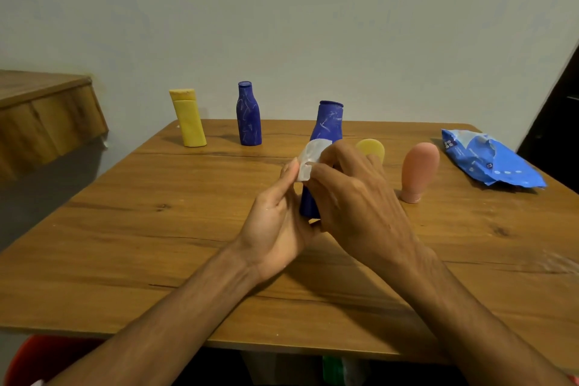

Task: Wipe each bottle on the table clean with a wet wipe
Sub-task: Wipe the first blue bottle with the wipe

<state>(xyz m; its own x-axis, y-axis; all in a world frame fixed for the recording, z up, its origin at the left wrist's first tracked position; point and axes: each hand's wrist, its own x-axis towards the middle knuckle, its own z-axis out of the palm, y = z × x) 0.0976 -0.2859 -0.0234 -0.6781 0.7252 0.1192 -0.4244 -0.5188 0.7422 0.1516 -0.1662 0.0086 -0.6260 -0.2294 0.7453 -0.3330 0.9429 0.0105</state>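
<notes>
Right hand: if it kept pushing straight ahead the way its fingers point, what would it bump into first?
Probably the near blue bottle. The right hand points up-left, pinching the wet wipe with the left hand right before that bottle, though depth is unclear.

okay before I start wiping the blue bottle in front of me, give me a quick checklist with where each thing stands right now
1. Wet wipe in hand: ok, pinched between the left hand and right hand.
2. Wipe spread out for wiping: not ok, it looks bunched and folded.
3. Near blue bottle upright and within reach: ok, it stands directly behind the hands.
4. Bottle steadied by a hand: cannot tell, the hands hide its lower part.
5. Other bottles clear of the hands: ok for the yellow bottle, the far blue bottle and the pink bottle; the small yellow bottle sits close behind the right hand.
6. Wipe pack available: ok, on the table to the right.
</notes>
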